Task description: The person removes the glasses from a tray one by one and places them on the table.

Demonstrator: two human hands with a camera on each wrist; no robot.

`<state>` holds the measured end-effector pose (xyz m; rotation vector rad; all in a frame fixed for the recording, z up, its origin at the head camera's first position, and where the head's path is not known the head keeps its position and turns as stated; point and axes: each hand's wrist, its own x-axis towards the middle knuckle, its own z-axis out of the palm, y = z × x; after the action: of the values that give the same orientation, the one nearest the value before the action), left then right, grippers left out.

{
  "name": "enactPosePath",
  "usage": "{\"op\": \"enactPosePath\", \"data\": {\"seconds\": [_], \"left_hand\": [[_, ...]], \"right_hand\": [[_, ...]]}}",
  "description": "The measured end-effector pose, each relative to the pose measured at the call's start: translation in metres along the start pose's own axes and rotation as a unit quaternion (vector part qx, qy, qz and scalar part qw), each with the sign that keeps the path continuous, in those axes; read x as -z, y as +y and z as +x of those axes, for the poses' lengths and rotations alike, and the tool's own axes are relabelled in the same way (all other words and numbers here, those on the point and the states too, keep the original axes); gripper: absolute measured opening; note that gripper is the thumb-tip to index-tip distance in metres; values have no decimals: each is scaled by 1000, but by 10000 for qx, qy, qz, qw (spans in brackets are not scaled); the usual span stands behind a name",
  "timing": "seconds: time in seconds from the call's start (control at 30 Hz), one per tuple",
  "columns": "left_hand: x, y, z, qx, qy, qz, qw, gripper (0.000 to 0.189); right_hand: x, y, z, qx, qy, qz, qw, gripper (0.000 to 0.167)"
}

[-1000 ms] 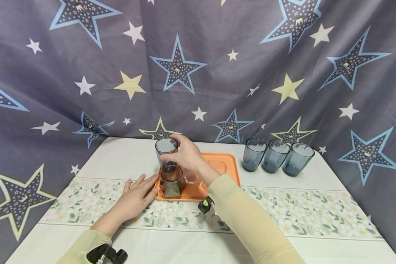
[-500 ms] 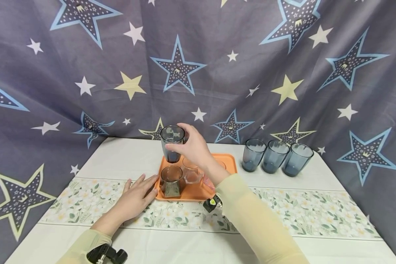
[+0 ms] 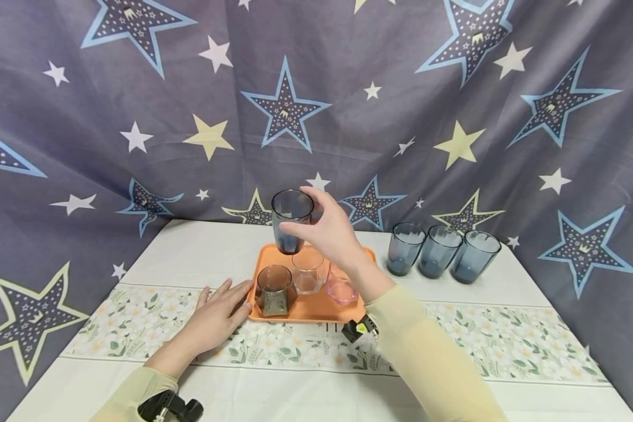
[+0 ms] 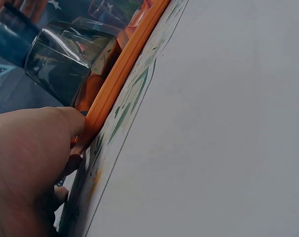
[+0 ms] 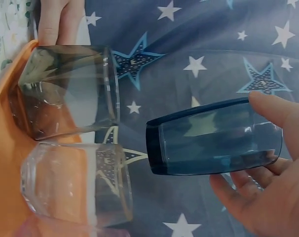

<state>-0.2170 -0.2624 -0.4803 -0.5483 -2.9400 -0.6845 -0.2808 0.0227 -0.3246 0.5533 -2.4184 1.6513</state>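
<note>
My right hand (image 3: 329,228) grips a blue-tinted drinking glass (image 3: 291,225) near its rim, upright above the back of an orange tray (image 3: 311,308). The right wrist view shows the thumb on one side of this glass (image 5: 213,140) and fingers on the other. On the tray stand a smoky brown glass (image 3: 274,293) at the left, a clear glass (image 3: 308,275) in the middle and a pink-tinted glass (image 3: 341,288) at the right. My left hand (image 3: 216,316) lies with spread fingers on the table, fingertips at the tray's left edge. The left wrist view shows its thumb at the rim.
To the right of the tray, three blue-tinted glasses (image 3: 434,252) stand in a row near the back of the table. A floral band (image 3: 485,340) runs across the white tablecloth (image 3: 274,392). A star-patterned curtain (image 3: 316,105) hangs close behind the table.
My right hand has lifted the blue glass from the tray's back left and carried it up and to the right. The clear and pink glasses show more fully. My left hand has stayed put.
</note>
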Motion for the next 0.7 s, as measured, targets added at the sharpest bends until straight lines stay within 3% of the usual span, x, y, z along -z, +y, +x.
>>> {"op": "enactPosePath", "data": {"seconds": [0.7], "left_hand": [[1,1,-1,68,-36,-35,10000,58]], "right_hand": [[66,-11,-28,-293,372,-26,9989,87]]}}
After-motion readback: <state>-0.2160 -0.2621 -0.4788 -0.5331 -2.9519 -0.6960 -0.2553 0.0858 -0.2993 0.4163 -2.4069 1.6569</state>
